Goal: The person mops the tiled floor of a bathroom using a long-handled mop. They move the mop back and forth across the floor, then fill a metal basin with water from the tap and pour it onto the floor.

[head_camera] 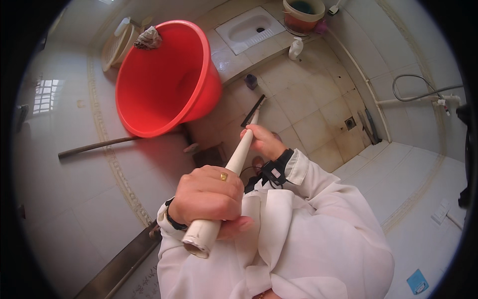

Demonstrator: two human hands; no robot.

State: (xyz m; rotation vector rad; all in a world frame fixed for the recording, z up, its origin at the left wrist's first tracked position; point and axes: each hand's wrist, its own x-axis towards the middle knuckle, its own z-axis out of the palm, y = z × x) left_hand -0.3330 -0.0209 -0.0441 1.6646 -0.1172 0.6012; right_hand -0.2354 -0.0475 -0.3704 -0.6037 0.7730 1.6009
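Note:
Both hands grip the long white pole of a floor squeegee. My left hand, with a gold ring on one finger, is wrapped around it near its open hollow end. Farther down, my right hand closes around the same pole. The dark squeegee blade is at the far end, over the tiled floor. A small dark purple bottle stands just beyond the blade.
A large red plastic tub is tilted at the left, a crumpled cloth on its rim. Beyond a raised step are a squat toilet and a bucket. A white pump bottle and a floor drain lie to the right.

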